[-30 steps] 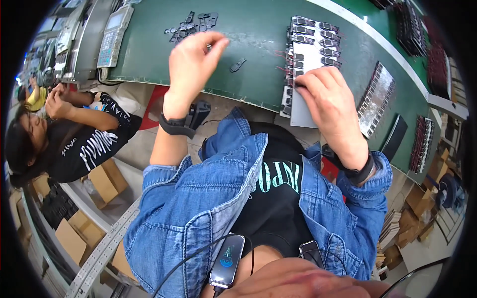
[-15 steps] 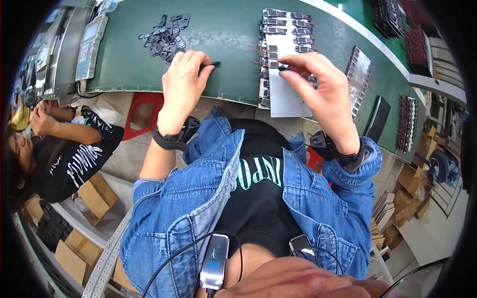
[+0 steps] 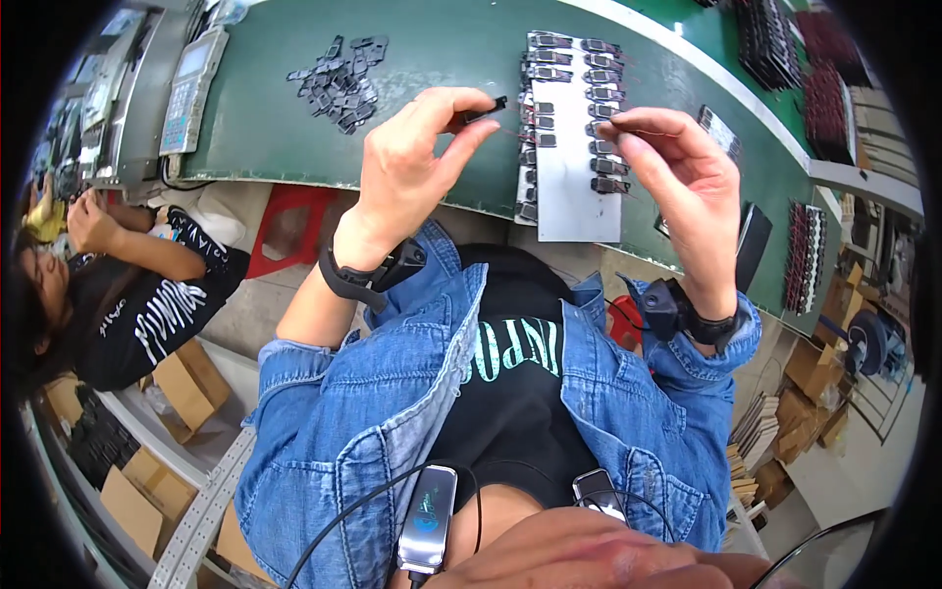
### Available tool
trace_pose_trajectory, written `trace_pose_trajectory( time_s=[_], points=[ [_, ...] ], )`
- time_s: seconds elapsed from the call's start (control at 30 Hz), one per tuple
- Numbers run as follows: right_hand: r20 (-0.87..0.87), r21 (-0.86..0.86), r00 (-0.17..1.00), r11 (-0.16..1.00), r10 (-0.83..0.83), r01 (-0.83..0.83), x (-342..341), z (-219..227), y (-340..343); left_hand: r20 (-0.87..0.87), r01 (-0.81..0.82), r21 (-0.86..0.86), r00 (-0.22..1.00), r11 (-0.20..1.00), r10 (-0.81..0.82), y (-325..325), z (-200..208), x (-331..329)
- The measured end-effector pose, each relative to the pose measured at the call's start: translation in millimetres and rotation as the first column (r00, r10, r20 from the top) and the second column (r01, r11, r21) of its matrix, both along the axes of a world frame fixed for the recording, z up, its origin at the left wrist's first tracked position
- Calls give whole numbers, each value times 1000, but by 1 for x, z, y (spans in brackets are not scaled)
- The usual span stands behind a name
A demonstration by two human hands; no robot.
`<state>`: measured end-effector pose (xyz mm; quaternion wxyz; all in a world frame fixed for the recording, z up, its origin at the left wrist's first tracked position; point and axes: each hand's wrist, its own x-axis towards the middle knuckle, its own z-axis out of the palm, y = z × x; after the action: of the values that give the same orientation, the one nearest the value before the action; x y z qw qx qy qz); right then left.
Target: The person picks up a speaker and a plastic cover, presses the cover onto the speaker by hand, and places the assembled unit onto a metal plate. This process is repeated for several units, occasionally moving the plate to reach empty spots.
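Observation:
My left hand (image 3: 417, 147) pinches a small black plastic piece (image 3: 499, 104) between thumb and fingertips, held above the green table just left of a pale flat board (image 3: 579, 218). Small black rectangular modules (image 3: 608, 185) with thin wires line the board's edges in columns, and a few more sit inside the left column. My right hand (image 3: 687, 177) is closed at the right column, thumb and forefinger on one small black module (image 3: 596, 129). The fingertips partly cover that module.
A loose pile of black plastic pieces (image 3: 339, 86) lies on the green table (image 3: 265, 118) at the left. A keypad device (image 3: 191, 93) stands at the far left edge. Right of my hand are a dark flat case (image 3: 754, 240) and a rack of parts (image 3: 805, 255). Another person (image 3: 147, 285) sits at left.
My left hand has moved right toward the board, with the black piece still pinched. My right hand has shifted right, from the inner modules to the right column.

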<state>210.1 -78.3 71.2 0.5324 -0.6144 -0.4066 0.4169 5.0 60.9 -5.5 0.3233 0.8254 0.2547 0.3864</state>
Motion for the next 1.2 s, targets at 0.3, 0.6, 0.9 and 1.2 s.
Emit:
trace_pose_trajectory(
  time_s=[0.3,0.6,0.9,1.2],
  points=[
    [359,166,923,983,-134,78,-3,-7,-3,-15,216,-245,974,945,-226,-11,29,33],
    [9,39,1000,999,11,-11,-2,-18,-6,324,436,-845,878,309,-352,-11,27,42],
    [-177,-31,984,999,23,-29,8,-25,-4,-4,328,-269,940,906,-341,-16,30,39],
    [-171,65,975,986,-142,155,-2,-19,0,81,218,-414,976,884,-203,-25,20,39]
  ],
)
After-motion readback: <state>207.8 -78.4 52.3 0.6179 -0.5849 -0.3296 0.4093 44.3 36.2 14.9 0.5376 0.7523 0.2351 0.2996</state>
